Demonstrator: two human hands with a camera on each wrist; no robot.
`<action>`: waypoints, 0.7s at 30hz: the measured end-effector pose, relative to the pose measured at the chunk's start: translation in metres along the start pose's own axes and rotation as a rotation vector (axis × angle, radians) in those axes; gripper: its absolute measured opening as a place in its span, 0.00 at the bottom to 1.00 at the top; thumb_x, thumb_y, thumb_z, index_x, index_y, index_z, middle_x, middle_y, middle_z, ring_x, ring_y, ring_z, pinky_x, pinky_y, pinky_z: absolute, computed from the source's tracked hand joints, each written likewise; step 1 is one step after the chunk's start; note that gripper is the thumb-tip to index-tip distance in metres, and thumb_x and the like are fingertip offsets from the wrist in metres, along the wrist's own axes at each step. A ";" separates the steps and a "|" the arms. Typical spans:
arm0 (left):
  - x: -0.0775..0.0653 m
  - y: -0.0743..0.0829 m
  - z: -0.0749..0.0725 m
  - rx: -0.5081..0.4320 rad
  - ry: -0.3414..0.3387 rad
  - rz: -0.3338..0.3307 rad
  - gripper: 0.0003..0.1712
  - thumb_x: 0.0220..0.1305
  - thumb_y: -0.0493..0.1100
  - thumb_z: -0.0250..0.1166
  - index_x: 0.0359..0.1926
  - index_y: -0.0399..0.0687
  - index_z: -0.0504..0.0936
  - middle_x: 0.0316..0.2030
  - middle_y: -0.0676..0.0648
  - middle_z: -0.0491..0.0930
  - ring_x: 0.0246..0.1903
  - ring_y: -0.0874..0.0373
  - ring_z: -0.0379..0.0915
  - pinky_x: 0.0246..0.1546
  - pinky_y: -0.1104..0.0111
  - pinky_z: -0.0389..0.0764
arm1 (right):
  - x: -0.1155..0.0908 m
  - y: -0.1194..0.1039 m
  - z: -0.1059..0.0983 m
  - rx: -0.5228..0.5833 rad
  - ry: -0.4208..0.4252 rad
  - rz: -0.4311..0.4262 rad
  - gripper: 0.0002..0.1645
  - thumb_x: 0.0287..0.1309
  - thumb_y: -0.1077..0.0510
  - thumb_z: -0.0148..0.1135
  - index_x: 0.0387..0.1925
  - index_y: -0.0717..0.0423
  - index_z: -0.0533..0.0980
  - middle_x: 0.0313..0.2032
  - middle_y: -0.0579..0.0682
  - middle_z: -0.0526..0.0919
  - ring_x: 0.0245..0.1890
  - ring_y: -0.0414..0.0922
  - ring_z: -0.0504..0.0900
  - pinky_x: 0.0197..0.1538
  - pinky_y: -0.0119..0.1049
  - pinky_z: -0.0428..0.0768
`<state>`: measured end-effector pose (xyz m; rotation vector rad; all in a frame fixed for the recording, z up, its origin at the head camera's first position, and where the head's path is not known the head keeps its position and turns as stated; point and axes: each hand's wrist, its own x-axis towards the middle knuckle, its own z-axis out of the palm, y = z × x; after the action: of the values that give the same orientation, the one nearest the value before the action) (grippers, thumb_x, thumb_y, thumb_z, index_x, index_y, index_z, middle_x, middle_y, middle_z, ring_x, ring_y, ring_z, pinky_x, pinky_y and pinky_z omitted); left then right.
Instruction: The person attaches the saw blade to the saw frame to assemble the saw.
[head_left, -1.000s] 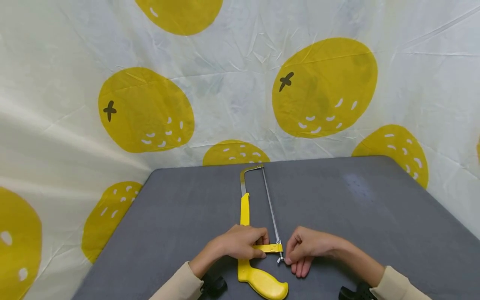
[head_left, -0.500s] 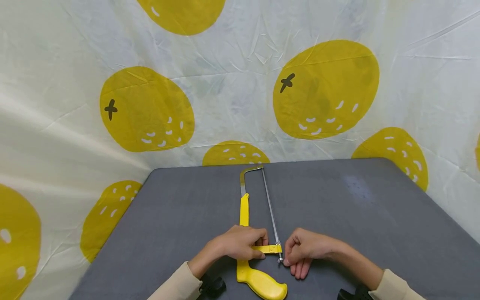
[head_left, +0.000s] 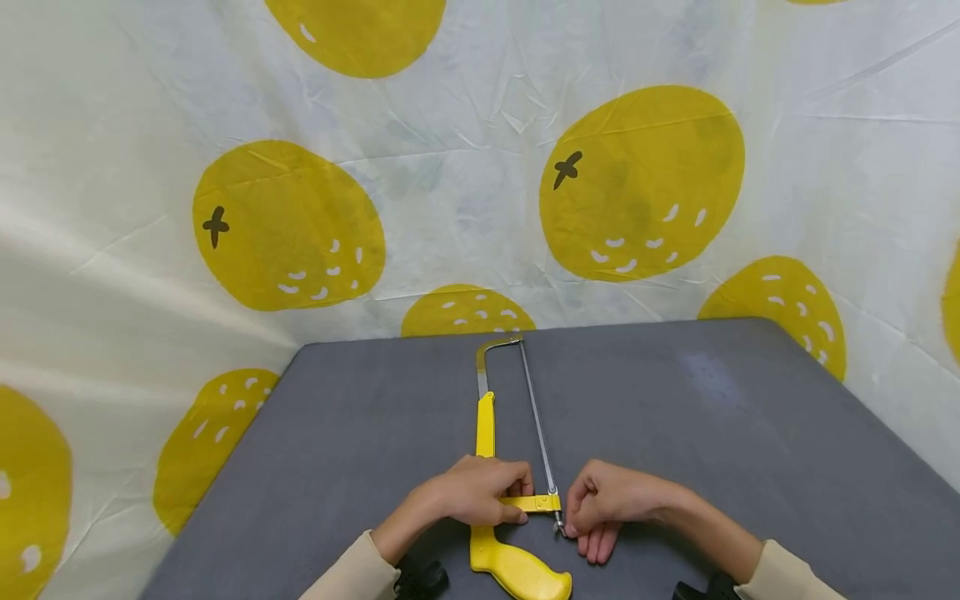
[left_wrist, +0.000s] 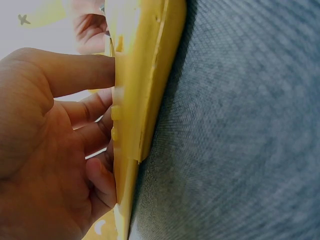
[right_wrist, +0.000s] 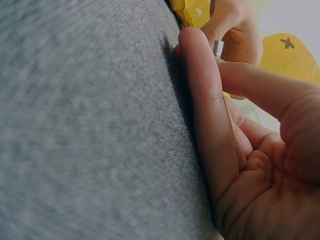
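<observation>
Yellow hacksaw [head_left: 486, 427], left hand [head_left: 480, 488] gripping it; right hand [head_left: 611, 500] (at wingnut [head_left: 558, 527])

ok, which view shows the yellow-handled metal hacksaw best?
Head: the hacksaw shows almost whole, thin silver blade included, with the left hand covering part. Left wrist shows only a close stretch of its yellow body; right wrist, at most fragments near the top.

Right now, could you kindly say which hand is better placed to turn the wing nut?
The right hand, I'd judge: its fingertips are at the wing nut, while the left hand grips the saw, seemingly steadying it.
</observation>
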<state>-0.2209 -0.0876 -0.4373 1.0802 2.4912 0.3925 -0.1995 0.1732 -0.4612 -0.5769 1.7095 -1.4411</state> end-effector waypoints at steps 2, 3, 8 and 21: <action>0.000 0.000 0.001 0.002 0.001 -0.001 0.09 0.69 0.55 0.69 0.42 0.66 0.76 0.30 0.66 0.75 0.27 0.71 0.70 0.35 0.74 0.70 | 0.000 0.001 0.000 0.002 -0.002 0.001 0.12 0.60 0.67 0.63 0.36 0.78 0.82 0.22 0.49 0.87 0.21 0.39 0.88 0.26 0.33 0.84; -0.001 0.000 0.001 0.001 0.000 -0.002 0.09 0.69 0.54 0.69 0.43 0.66 0.76 0.30 0.65 0.75 0.27 0.71 0.70 0.35 0.74 0.70 | 0.000 0.001 0.000 0.003 -0.003 0.002 0.11 0.60 0.67 0.63 0.36 0.77 0.82 0.22 0.49 0.87 0.22 0.39 0.88 0.26 0.33 0.84; 0.000 0.000 0.000 0.009 0.006 -0.003 0.09 0.68 0.54 0.69 0.42 0.65 0.76 0.29 0.65 0.75 0.26 0.71 0.70 0.34 0.74 0.70 | 0.000 0.000 -0.001 0.011 -0.015 0.012 0.10 0.60 0.66 0.64 0.37 0.74 0.83 0.23 0.49 0.88 0.22 0.37 0.88 0.27 0.33 0.85; -0.001 0.001 -0.002 0.000 0.009 -0.001 0.09 0.68 0.53 0.69 0.41 0.65 0.76 0.28 0.65 0.75 0.24 0.70 0.69 0.32 0.74 0.69 | -0.003 -0.009 0.005 0.003 0.031 0.059 0.20 0.66 0.52 0.68 0.34 0.70 0.85 0.22 0.47 0.88 0.19 0.35 0.87 0.25 0.32 0.83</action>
<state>-0.2200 -0.0877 -0.4351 1.0794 2.5001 0.3979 -0.1954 0.1706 -0.4518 -0.5010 1.7333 -1.4177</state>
